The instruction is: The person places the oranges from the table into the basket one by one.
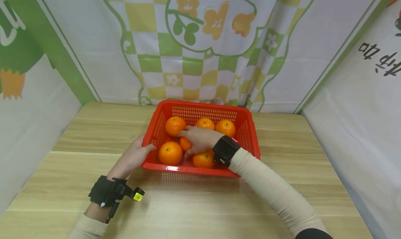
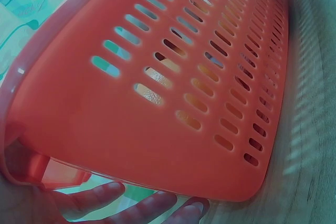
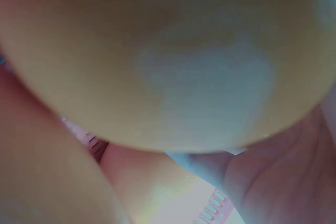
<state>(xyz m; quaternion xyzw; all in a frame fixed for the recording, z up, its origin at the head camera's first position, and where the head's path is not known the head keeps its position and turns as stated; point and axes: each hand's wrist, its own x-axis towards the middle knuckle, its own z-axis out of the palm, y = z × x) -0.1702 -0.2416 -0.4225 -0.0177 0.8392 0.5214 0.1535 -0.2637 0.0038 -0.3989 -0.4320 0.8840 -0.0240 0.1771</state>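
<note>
A red plastic basket with slotted walls stands on the table, holding several oranges. My left hand grips its left rim, the thumb over the edge; in the left wrist view the fingers lie along the basket's outside. Reaching down inside, my right hand holds a middle orange, which it partly covers. Around that hand lie a front-left orange, a back-left orange, a back-right orange and a front orange. A blurred orange fills most of the right wrist view.
The light wooden table extends around the basket. Behind it hangs a checkered, flower-printed curtain. White printed cloth closes off the right side, with more cloth at the left.
</note>
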